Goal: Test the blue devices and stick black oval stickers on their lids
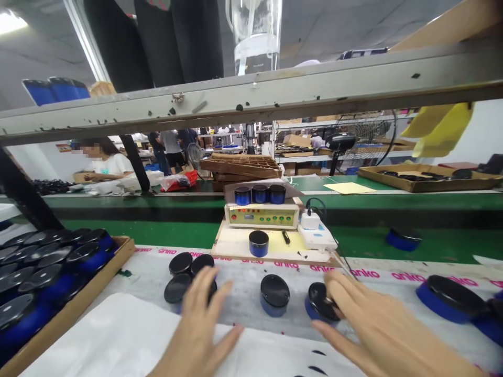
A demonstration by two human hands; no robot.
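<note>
My right hand (pixel 377 324) wraps a black-lidded blue jar (pixel 320 302), with the fingers over its lid and the thumb below it. My left hand (pixel 200 319) is spread open, its fingertips at a cluster of similar jars (pixel 181 263), partly hiding one (pixel 212 290). Whether those fingers touch a jar I cannot tell. Between my hands stands another black-lidded jar (pixel 274 295). At the far right, a larger blue jar with a black lid (pixel 450 298) lies tilted on the printed bench mat (pixel 369 273).
A cardboard tray (pixel 126 248) of jars sits at left. Ahead, a board carries a lit electronic control box (pixel 261 215) and a jar. A green conveyor belt (pixel 353 243) runs behind, below a grey metal shelf bar (pixel 251 94). A co-worker (pixel 112 165) sits far left.
</note>
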